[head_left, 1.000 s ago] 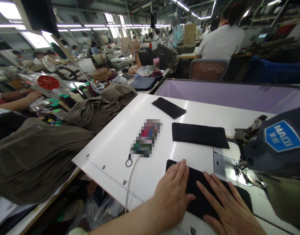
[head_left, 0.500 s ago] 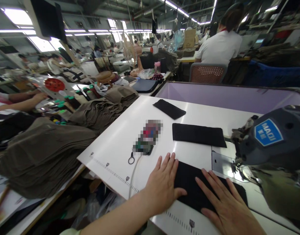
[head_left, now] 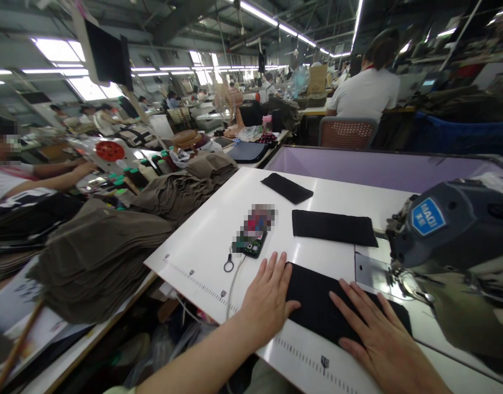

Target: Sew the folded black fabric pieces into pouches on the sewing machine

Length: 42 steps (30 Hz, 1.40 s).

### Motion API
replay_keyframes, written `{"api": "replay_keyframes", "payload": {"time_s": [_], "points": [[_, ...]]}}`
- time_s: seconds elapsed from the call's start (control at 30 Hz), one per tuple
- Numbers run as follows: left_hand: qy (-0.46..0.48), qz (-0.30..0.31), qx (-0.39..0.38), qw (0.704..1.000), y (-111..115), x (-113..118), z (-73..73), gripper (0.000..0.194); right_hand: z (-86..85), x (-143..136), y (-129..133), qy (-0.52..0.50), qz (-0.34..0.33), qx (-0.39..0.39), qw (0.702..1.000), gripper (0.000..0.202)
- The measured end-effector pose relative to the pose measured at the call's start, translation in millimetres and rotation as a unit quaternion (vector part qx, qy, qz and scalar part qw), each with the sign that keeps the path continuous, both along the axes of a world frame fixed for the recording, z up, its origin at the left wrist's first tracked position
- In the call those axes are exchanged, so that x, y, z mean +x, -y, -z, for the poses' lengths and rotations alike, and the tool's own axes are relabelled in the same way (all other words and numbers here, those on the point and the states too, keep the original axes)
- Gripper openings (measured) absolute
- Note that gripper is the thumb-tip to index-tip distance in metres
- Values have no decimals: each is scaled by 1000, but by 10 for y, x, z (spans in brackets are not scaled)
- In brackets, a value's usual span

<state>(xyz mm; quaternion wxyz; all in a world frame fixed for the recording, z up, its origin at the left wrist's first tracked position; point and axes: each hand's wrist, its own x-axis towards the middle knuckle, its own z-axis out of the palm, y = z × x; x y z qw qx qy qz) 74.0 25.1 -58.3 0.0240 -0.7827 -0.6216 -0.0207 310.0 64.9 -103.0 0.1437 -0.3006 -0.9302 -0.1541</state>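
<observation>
On the bench [head_left: 202, 241] before us lie three cloth pieces: the nearest piece [head_left: 317, 306] under our hands, a second piece [head_left: 333, 227] behind it, a third piece [head_left: 287, 187] farthest back. A phone [head_left: 253, 238] lies left of them, the sewing machine [head_left: 444, 241] right.

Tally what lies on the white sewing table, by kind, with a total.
Black cloth pieces: 3 (far, middle, near under both hands, left, right)
Phone: 1
Cable with ring: 1
Sewing machine: 1
Total: 6
</observation>
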Motion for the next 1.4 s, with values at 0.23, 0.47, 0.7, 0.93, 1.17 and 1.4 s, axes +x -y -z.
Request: {"api": "replay_keyframes", "payload": {"time_s": [0.23, 0.47, 0.7, 0.93, 1.17, 1.4], "points": [[51, 67, -13, 996, 387, 150, -3, 50, 14, 2, -9, 10, 2, 15, 1000, 59], [30, 58, -14, 998, 263, 117, 34, 55, 40, -83, 50, -25, 35, 15, 999, 53], [3, 48, -27, 998, -313, 181, -81, 56, -20, -255, 235, -110, 137, 4, 984, 61], [12, 75, 4, 997, -732, 419, -101, 52, -172, -67, 260, -121, 127, -51, 983, 48], [21, 140, -8, 990, -1024, 687, 31, 59, -426, 276, 94, -79, 38, -150, 985, 31], [25, 186, 3, 982, -1051, 943, -17, 48, -472, 539, -209, -72, -46, -128, 988, 31]]}}
